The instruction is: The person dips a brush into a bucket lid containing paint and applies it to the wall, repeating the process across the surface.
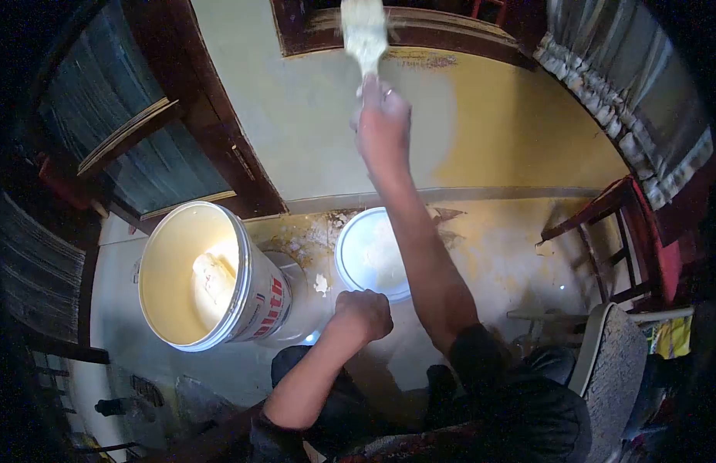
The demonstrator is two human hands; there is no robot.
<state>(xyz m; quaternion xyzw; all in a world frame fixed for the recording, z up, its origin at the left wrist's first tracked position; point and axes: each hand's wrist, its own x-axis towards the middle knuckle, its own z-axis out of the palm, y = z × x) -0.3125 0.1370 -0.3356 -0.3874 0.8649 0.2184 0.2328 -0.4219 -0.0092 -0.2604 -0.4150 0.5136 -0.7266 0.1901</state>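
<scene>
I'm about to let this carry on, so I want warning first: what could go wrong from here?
The brush in the right hand overlaps the brown window frame in view; contact is unclear, but it might smear the wood. With the bristles uppermost, white coating could run down onto the fingers. The open bucket stands near the left knee, so a shift of that leg might knock it.
</scene>
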